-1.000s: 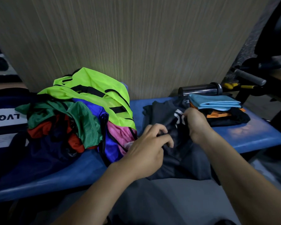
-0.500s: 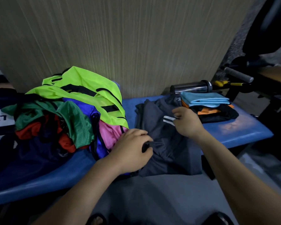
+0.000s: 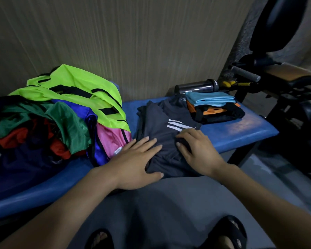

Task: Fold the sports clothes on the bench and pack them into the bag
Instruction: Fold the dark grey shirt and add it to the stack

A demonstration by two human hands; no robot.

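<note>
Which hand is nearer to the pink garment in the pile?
Left. The left hand lies flat on the dark shirt right beside the pink garment; the right hand rests further right.

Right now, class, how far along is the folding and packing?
Done: a small folded stack sits at the bench's right end. In hand: the left hand and right hand press flat on the grey garment. Left: the colourful pile is unfolded; nothing looks packed.

Matt cloth garment (image 3: 156,121), shiny metal bottle (image 3: 196,86)
</note>
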